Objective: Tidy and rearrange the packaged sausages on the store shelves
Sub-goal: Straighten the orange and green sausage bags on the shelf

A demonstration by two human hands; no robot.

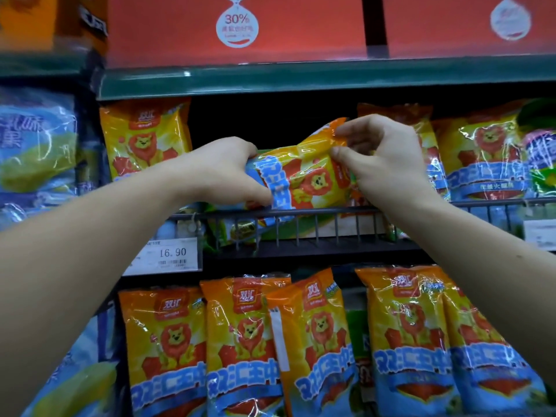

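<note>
One sausage pack is in hand, and every other pack in view sits on a shelf. It lies sideways and tilted just above the wire rail of the middle shelf, in front of a dark gap in that shelf's row.

Hand state:
- The left hand grips the blue bottom end at the pack's 9 o'clock, with the fingers curled round it.
- The right hand pinches the orange top seal at the pack's 2 o'clock between the thumb and the fingertips.

Judged complete:
- On the middle shelf, the left upright pack stands at 9 o'clock from the gap, face forward.
- The right upright packs stand at 3 o'clock from the gap, face forward.
- At 6 o'clock, the lower row stands face out.

Judged outstanding:
- The sausage pack is not yet stood upright in the gap. This appears to be the step in hand.
- A green packet lies flat behind the rail, directly below the sausage pack. It looks out of place among the yellow packs.
- In the lower row, the leaning pack tilts and overlaps its 9 o'clock neighbour, so it likely needs squaring.

Overall, the task appears to be mid-course, since most facings are in order and the middle-shelf gap is unfilled.
</note>
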